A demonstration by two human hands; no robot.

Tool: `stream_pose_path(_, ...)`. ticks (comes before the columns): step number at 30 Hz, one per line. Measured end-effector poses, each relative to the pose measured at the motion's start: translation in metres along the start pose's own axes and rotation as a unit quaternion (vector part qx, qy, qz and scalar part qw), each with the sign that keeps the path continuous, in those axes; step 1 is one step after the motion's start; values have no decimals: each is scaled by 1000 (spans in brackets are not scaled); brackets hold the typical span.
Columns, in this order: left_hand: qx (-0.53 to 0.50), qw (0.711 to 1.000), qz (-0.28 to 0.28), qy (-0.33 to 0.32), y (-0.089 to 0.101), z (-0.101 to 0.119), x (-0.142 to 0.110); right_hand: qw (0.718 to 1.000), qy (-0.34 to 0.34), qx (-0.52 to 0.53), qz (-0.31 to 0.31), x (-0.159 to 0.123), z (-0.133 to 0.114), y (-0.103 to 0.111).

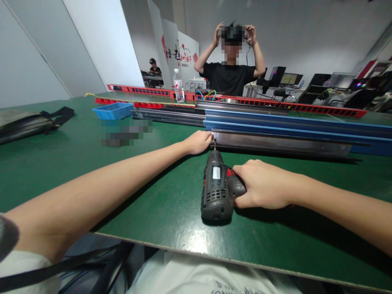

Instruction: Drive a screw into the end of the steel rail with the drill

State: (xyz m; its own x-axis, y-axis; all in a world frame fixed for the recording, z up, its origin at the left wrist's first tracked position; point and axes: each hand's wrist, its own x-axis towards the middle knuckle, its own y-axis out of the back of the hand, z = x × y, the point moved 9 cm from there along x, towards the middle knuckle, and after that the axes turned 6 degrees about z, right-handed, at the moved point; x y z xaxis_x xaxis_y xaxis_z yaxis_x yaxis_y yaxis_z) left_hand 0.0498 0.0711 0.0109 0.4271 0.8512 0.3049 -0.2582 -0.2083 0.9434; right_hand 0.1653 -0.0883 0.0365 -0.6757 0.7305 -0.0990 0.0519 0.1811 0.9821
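Observation:
My right hand point(263, 184) is wrapped round the handle of a black cordless drill point(217, 190) with red accents. The drill points away from me, and its bit meets the left end of a long grey metal profile point(275, 143). At that same end my left hand point(199, 142) grips the profile, fingers closed round its edge. A small bright spot, perhaps a screw, shows at the bit's tip; it is too small to make out. Just behind the grey profile lie long blue profiles point(275, 120).
The green table point(147, 208) carries a blue bin point(114, 111), a water bottle point(178, 86), red slotted rails point(275, 102) and black profiles point(168, 116). A bag point(27, 122) lies at the left. Across the table, a person point(229, 73) raises both hands to a headset.

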Motion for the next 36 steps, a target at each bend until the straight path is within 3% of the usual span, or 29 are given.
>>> stream_pose_path(36,-5,1000,6,-10,0,-2,2,1000,0,-10,1,0,1,2)
